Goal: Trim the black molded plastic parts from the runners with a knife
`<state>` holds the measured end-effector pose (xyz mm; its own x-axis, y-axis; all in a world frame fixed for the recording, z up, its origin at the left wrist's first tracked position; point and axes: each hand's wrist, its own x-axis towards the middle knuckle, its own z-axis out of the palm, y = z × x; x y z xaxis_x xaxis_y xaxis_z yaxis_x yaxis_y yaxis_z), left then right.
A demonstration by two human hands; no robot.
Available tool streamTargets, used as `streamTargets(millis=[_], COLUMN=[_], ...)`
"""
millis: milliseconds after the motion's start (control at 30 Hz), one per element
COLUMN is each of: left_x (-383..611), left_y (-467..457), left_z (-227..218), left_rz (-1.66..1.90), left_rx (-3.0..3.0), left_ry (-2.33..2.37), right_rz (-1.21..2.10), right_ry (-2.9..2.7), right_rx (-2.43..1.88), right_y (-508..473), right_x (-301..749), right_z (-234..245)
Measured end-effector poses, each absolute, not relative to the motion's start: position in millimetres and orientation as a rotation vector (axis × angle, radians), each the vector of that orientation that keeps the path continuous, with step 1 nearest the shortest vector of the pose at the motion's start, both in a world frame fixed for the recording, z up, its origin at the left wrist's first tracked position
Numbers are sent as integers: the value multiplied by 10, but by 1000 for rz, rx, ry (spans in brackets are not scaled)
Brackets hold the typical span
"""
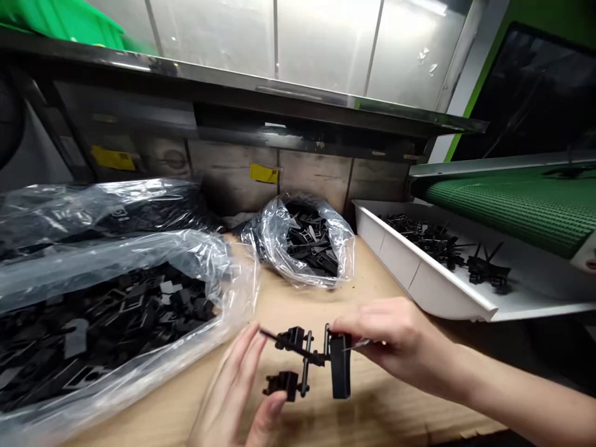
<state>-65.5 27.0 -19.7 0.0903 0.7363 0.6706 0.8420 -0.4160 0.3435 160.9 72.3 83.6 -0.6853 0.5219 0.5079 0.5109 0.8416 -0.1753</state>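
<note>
A black moulded plastic sprue (pixel 307 363) with small parts still attached hangs just above the wooden bench (pixel 372 403). My right hand (pixel 386 338) pinches its right end, around a flat rectangular piece. My left hand (pixel 237 391) is at its left side, fingers stretched and apart, thumb under the lower left part, fingertips touching the thin runner.
A large clear plastic bag (pixel 116 310) full of black parts lies at the left, another behind it. A smaller open bag (pixel 305 242) of parts sits at the back centre. A white tray (pixel 433 279) with black sprues stands at the right below a green conveyor belt (pixel 512 205).
</note>
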Motion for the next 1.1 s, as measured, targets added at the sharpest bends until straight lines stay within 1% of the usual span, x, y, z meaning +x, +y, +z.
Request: streamTargets(millis=[100,200,367,600,767,900,1100], left_x=[-620,-557,-490,-494,-502,-510,-516], left_y=[218,200,186,173,186,179,188], left_z=[-119,-98,-68,4,-29,-45,-45], left_rz=[-887,-693,-666,-592,-568,-606,-604], left_rx=[-2437,-2463,-2449,-2553,-2508,-2478,-2461], left_ry=[-1408,-1388,-1468,-1559,-1495,-1455,-1451], right_rz=[59,84,211,230,283,310,375], right_ry=[-2433,-2338,-2399,-2571,-2420,-2322,-2371], right_rx=[-874,-1059,-1053,-1079,-1331,-1521,-1535], right_y=[764,742,593,749,672,550,721], right_x=[1645,1649,1296,853,1256,1692,1796], right_z=[617,659,770,770,918,902,731])
